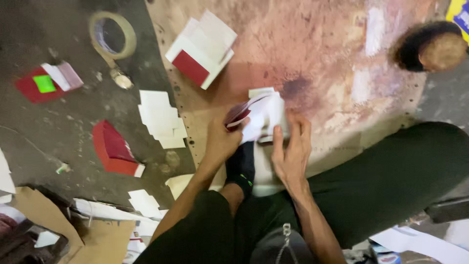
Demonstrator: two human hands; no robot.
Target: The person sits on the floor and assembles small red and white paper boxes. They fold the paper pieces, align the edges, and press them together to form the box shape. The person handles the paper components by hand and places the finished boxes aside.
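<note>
Both hands, left (221, 142) and right (291, 149), pinched the red-and-white folded card piece (259, 115) above the black sock (242, 166); its blurred flaps might crease crookedly.

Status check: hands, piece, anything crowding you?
Both hands, left and right, grip a red-and-white card piece. White card stack lies left, clear. Foot sits just below the piece.

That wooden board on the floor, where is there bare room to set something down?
The board is bare between the red-and-white card stack at its upper left and the round brown object at the right. It is crowded near the left hand and right hand, which hold folded white and red card, and around the white sheets on the dark floor.
</note>
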